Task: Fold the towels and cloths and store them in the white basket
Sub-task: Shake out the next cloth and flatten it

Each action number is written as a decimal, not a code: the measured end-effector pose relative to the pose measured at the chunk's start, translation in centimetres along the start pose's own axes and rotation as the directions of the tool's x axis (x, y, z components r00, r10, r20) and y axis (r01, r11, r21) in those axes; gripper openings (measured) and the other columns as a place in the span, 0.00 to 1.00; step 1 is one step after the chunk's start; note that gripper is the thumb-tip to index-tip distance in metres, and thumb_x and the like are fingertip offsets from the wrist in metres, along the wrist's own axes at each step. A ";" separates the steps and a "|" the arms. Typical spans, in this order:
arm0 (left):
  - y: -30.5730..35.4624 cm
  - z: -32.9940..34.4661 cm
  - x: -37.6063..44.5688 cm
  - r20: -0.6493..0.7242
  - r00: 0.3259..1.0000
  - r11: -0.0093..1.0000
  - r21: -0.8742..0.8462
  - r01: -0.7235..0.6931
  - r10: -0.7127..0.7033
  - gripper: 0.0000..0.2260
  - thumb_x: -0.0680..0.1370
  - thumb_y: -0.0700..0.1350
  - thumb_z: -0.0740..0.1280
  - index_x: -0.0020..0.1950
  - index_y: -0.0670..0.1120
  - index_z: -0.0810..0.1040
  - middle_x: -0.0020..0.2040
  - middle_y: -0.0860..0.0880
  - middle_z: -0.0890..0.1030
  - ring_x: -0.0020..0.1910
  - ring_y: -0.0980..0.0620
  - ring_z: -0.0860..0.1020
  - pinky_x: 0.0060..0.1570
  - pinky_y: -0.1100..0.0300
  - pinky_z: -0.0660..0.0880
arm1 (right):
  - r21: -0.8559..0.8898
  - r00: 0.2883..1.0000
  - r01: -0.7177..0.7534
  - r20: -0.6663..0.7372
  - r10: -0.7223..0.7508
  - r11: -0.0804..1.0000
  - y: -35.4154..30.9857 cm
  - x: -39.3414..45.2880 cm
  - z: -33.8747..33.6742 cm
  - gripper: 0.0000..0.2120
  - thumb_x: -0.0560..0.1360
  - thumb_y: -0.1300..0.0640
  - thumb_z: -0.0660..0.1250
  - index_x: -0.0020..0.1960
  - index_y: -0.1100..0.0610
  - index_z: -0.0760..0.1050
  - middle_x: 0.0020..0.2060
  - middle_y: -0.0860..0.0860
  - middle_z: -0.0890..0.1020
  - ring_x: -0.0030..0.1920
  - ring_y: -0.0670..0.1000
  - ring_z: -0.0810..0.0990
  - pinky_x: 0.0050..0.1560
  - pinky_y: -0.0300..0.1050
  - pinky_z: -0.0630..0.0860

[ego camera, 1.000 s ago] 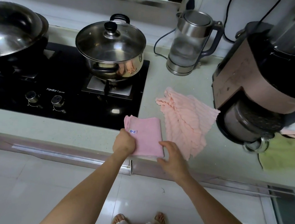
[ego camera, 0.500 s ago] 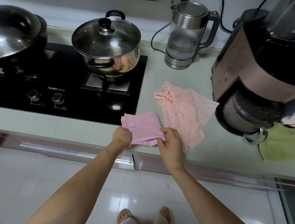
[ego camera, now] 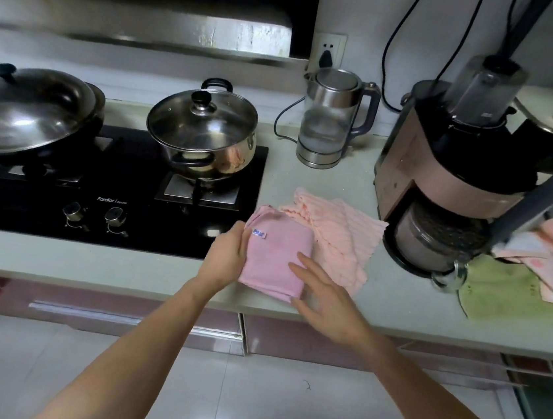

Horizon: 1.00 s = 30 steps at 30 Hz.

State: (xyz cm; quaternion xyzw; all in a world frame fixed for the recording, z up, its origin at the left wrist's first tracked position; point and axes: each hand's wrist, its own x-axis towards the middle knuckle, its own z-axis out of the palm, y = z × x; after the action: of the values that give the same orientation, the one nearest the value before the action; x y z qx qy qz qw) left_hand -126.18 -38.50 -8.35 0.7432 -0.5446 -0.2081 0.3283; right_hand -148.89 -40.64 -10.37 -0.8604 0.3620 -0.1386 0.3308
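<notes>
Lifted off, right hand (ego camera: 324,294) hovers open; left hand (ego camera: 228,255) grips pink cloth (ego camera: 272,260).

Dim, cool light – far left under the hood (ego camera: 135,17) nearly black. Glare on wok lid (ego camera: 27,112) and floor (ego camera: 179,387). Wide-angle bending at edges, slight softness.

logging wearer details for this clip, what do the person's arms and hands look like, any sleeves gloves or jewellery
Both arms are bare along all that shows, with no sleeves in view. The left hand and right hand wear no gloves; no rings, watch or bracelets are visible, and no markings can be made out.
</notes>
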 end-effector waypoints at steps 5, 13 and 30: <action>0.4 -1.4 -0.2 0.061 0.988 0.990 -0.006 -0.142 0.142 0.16 0.83 0.55 0.51 0.46 0.46 0.68 0.37 0.50 0.77 0.36 0.48 0.76 0.38 0.50 0.72 | 0.831 0.855 -0.254 -0.046 0.517 0.494 -0.1 2.8 -2.2 0.40 0.71 0.40 0.70 0.75 0.46 0.53 0.71 0.44 0.65 0.69 0.45 0.66 0.73 0.50 0.61; -0.1 -1.3 -1.8 0.289 0.949 0.831 -0.493 0.259 -0.124 0.13 0.83 0.50 0.55 0.56 0.46 0.77 0.53 0.50 0.81 0.51 0.55 0.78 0.50 0.61 0.72 | 0.933 0.868 -0.276 0.139 0.476 0.231 -1.8 4.4 -1.4 0.14 0.74 0.64 0.67 0.60 0.63 0.76 0.53 0.57 0.83 0.51 0.55 0.81 0.56 0.51 0.76; -0.2 0.3 -2.7 0.012 0.966 0.859 -0.457 0.233 -0.256 0.13 0.82 0.53 0.57 0.48 0.45 0.73 0.42 0.50 0.77 0.41 0.53 0.75 0.42 0.58 0.72 | 0.556 0.950 -0.227 -0.054 0.307 0.799 -2.6 3.7 -1.9 0.06 0.78 0.61 0.64 0.45 0.56 0.66 0.36 0.63 0.77 0.28 0.48 0.73 0.26 0.37 0.65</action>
State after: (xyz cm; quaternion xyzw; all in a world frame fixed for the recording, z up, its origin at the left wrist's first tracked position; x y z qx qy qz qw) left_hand -127.15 -36.05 -8.83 0.7138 -0.3737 -0.3512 0.4770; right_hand -145.80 -42.85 -7.17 -0.6591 0.4481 -0.2479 0.5508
